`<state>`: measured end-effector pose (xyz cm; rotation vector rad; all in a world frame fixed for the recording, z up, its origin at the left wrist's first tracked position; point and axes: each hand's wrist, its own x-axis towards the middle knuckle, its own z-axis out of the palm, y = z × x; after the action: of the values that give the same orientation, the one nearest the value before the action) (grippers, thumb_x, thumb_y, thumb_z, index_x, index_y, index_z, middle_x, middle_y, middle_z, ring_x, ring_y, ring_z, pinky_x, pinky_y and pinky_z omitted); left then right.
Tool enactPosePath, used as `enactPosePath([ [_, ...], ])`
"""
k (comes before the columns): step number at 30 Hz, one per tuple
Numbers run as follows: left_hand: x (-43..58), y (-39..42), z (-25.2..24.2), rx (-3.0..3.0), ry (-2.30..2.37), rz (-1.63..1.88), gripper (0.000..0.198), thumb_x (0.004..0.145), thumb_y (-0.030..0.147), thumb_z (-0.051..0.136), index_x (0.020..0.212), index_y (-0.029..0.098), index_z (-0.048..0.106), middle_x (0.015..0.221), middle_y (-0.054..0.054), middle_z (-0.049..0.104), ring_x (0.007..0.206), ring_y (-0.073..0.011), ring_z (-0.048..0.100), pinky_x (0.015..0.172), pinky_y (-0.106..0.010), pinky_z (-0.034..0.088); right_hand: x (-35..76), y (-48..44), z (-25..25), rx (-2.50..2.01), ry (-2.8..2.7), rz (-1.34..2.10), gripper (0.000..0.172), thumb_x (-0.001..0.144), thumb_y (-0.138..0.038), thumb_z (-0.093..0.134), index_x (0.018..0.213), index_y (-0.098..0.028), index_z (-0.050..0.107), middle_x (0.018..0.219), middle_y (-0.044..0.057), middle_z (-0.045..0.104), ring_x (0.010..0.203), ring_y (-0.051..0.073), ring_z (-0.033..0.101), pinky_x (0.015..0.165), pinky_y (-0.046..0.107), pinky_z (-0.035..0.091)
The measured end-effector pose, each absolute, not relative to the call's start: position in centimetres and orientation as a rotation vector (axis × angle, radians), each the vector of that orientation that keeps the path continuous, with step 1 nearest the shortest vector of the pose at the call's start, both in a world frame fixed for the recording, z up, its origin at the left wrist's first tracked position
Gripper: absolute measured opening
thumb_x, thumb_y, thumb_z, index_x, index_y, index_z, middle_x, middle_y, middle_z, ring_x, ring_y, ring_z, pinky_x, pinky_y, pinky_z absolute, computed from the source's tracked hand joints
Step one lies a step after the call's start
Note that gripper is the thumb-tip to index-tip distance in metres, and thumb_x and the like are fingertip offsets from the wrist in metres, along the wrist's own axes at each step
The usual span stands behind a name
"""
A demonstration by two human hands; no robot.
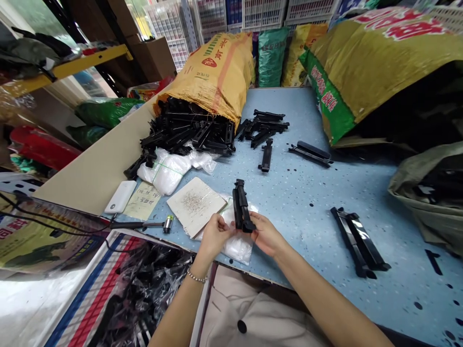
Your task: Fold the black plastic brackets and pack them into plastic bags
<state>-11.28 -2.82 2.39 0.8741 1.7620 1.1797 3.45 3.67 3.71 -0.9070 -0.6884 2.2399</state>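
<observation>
With my left hand point(218, 233) and right hand point(265, 234) half-curled, I pinched the slender black plastic part point(240, 205) near its lower end, presumably for steadiness, above clear plastic bags point(238, 249), a yellow woven sack point(217, 72) beyond opening toward me, likely for reach.

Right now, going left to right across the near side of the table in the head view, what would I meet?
White rectangular device, handwritten note, pale square slab, held black part, right hand, black pieces lying on the table, olive sack.
</observation>
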Motion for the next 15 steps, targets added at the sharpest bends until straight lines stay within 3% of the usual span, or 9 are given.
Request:
enactPosePath([
  [3, -11.5, -3.2, 2.3, 0.823, 1.676, 1.211, 0.028, 0.064, 0.028, 0.068, 0.073, 0.022, 0.042, 0.059, 0.008, 0.049, 0.051, -0.0090, 0.047, 0.052, -0.021, 0.037, 3.7, 3.7, 3.9, -0.905, -0.661, 2.238, 0.027, 0.068, -0.033, 0.080, 0.083, -0.016, 0.066, 0.084, 0.004, 0.074, 0.080, 0.020, 0.072, 0.072, 0.027, 0.055],
  [9, -11.7, -3.4, 2.3, 0.772, 1.613, 1.282, 0.034, 0.060, 0.023, 0.074, 0.072, 0.021, 0.042, 0.059, 0.008, 0.049, 0.051, -0.0075, 0.044, 0.053, -0.020, 0.036, 3.5, 3.4, 3.6, -0.946, -0.713, 2.224, 0.027, 0.068, -0.035, 0.079, 0.084, -0.017, 0.066, 0.079, 0.004, 0.073, 0.081, 0.019, 0.071, 0.069, 0.025, 0.054],
  [15, -13.8, -3.9, 4.1, 0.793, 1.591, 1.367, 0.033, 0.065, 0.029, 0.072, 0.074, 0.021, 0.041, 0.067, 0.006, 0.051, 0.060, -0.0091, 0.047, 0.060, -0.021, 0.039, 4.2, 3.1, 2.2, -1.037, -0.667, 2.194, 0.031, 0.067, -0.038, 0.080, 0.087, -0.017, 0.068, 0.080, 0.005, 0.074, 0.084, 0.019, 0.070, 0.072, 0.025, 0.055],
])
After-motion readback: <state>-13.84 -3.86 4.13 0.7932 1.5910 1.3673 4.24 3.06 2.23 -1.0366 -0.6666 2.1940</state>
